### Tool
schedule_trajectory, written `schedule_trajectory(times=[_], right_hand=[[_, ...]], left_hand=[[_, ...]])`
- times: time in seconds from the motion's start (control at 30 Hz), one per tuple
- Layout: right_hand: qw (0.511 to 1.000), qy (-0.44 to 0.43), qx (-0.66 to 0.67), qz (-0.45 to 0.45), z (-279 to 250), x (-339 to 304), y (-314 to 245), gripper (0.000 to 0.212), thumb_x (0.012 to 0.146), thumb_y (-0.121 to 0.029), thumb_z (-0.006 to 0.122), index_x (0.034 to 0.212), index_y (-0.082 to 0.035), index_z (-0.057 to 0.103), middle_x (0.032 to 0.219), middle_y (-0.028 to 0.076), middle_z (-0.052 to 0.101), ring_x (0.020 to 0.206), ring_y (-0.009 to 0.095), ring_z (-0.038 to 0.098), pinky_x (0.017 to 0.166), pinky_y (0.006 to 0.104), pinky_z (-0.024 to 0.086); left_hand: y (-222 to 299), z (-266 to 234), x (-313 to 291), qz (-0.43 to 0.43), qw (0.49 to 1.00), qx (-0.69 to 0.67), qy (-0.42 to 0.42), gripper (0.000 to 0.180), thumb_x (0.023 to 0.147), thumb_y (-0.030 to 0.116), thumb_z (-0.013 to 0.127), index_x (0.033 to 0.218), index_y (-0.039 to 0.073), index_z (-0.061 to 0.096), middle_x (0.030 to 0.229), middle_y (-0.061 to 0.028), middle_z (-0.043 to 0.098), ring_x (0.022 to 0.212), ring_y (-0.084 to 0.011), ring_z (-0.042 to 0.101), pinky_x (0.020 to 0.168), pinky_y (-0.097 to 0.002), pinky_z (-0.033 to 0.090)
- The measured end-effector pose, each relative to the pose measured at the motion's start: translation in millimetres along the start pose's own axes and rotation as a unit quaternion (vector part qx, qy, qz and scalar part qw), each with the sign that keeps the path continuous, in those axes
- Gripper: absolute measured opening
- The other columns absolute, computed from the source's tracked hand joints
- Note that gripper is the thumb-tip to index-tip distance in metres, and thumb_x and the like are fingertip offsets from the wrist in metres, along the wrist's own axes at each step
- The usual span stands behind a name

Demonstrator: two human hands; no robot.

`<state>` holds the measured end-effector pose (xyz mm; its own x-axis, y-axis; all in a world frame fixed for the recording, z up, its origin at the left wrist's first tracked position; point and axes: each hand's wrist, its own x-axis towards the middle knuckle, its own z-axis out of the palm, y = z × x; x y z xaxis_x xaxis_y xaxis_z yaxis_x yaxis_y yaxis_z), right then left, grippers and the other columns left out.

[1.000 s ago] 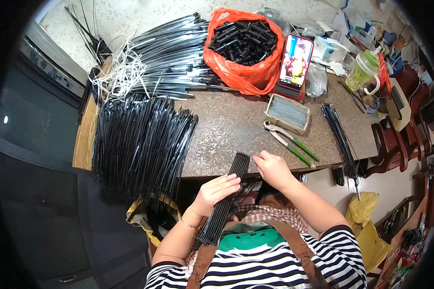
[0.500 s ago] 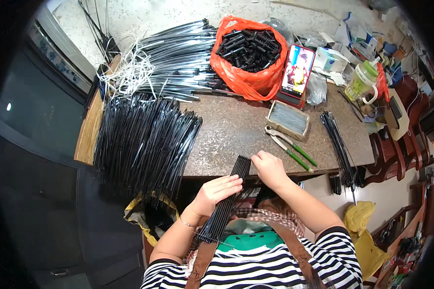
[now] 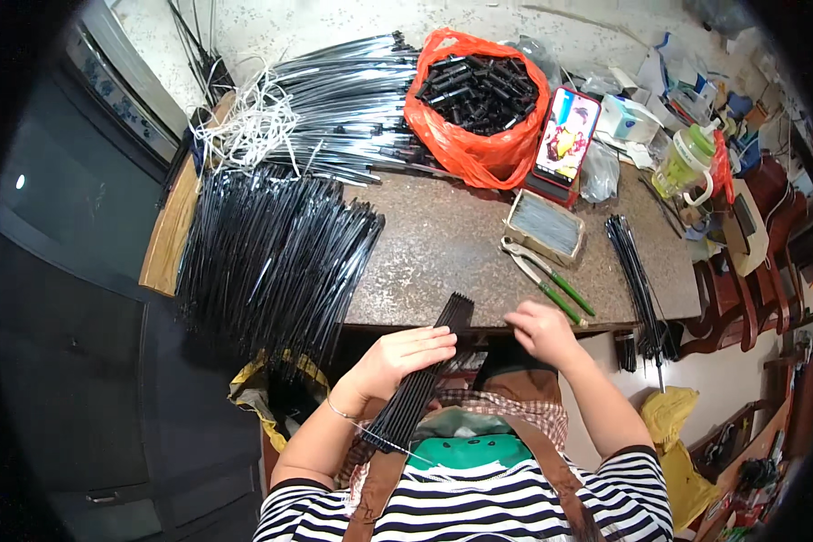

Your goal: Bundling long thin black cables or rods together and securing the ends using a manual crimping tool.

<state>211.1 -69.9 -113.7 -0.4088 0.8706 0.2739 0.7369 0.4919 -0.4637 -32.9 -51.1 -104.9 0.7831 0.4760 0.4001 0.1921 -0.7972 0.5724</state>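
Observation:
My left hand is wrapped round a flat bundle of thin black rods that look like umbrella ribs. The bundle slants from the table's front edge down to my lap. A thin wire crosses its lower end. To the right, apart from the bundle, my right hand is closed, its fingers curled; whatever they may hold is too small to make out. Beyond it lie pliers with green handles, beside a small box of fine grey wire pins. A large heap of black rods hangs over the table's left front edge.
A red plastic bag holds many black cylindrical parts. Silvery rods and white strings lie at the back left. A phone stands by the bag. Further right are a green-lidded bottle and another rod bundle.
My right hand has moved right, away from the upper end of the rod bundle, and its fingers have curled in. My left hand keeps its hold on the bundle.

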Motion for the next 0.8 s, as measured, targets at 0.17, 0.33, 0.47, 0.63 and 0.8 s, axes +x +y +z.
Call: schedule_trajectory(times=[0.17, 0.33, 0.47, 0.63, 0.8], right_hand=[[0.999, 0.04, -0.028, 0.022, 9.4, 4.6, -2.7, 0.019, 0.061, -0.005, 0.053, 0.079, -0.008, 0.053, 0.069, 0.007, 0.047, 0.065, 0.024, 0.05, 0.055, 0.0313, 0.042], [0.999, 0.019, 0.031, 0.035, 9.0, 10.7, -13.8, 0.016, 0.063, -0.005, 0.054, 0.079, -0.008, 0.055, 0.064, 0.008, 0.047, 0.058, 0.025, 0.05, 0.05, 0.0317, 0.041], [0.996, 0.053, 0.024, 0.072, 17.1, 8.9, -17.1, 0.014, 0.063, -0.005, 0.054, 0.077, -0.008, 0.056, 0.063, 0.009, 0.047, 0.056, 0.025, 0.049, 0.048, 0.0319, 0.041], [0.991, 0.007, 0.093, 0.092, 13.2, 11.3, -23.0, 0.014, 0.064, -0.005, 0.052, 0.077, -0.007, 0.056, 0.069, 0.009, 0.051, 0.063, 0.027, 0.05, 0.055, 0.0331, 0.041], [0.988, 0.039, 0.099, 0.108, 21.1, 26.2, -22.9, 0.013, 0.064, -0.005, 0.051, 0.077, -0.006, 0.056, 0.069, 0.011, 0.05, 0.064, 0.028, 0.051, 0.056, 0.0339, 0.041]], left_hand=[[4.8, -1.3, -0.1, 0.011, 1.0, -0.023, -0.009, 0.053, 0.049, 0.026, 0.065, 0.092, 0.0, 0.05, 0.099, -0.0118, 0.049, 0.095, -0.0247, 0.046, 0.081, -0.0326, 0.037], [12.0, -6.2, -1.9, -0.01, 1.0, -0.021, 0.008, 0.034, 0.06, 0.014, 0.052, 0.092, 0.003, 0.052, 0.098, -0.0099, 0.051, 0.093, -0.0233, 0.048, 0.082, -0.0316, 0.037], [15.6, -11.8, -1.8, -0.018, 0.999, -0.037, -0.014, 0.038, 0.059, 0.016, 0.055, 0.094, 0.004, 0.051, 0.1, -0.0101, 0.05, 0.095, -0.023, 0.047, 0.082, -0.0312, 0.036], [17.9, -19.2, -3.8, -0.034, 0.997, -0.059, -0.038, 0.047, 0.054, 0.023, 0.06, 0.096, 0.004, 0.051, 0.101, -0.0095, 0.049, 0.096, -0.0232, 0.046, 0.082, -0.031, 0.036], [17.1, -18.9, 1.1, 0.01, 0.999, 0.004, -0.051, 0.045, 0.056, 0.024, 0.06, 0.096, 0.005, 0.05, 0.103, -0.0084, 0.048, 0.098, -0.0235, 0.043, 0.084, -0.0343, 0.033]])
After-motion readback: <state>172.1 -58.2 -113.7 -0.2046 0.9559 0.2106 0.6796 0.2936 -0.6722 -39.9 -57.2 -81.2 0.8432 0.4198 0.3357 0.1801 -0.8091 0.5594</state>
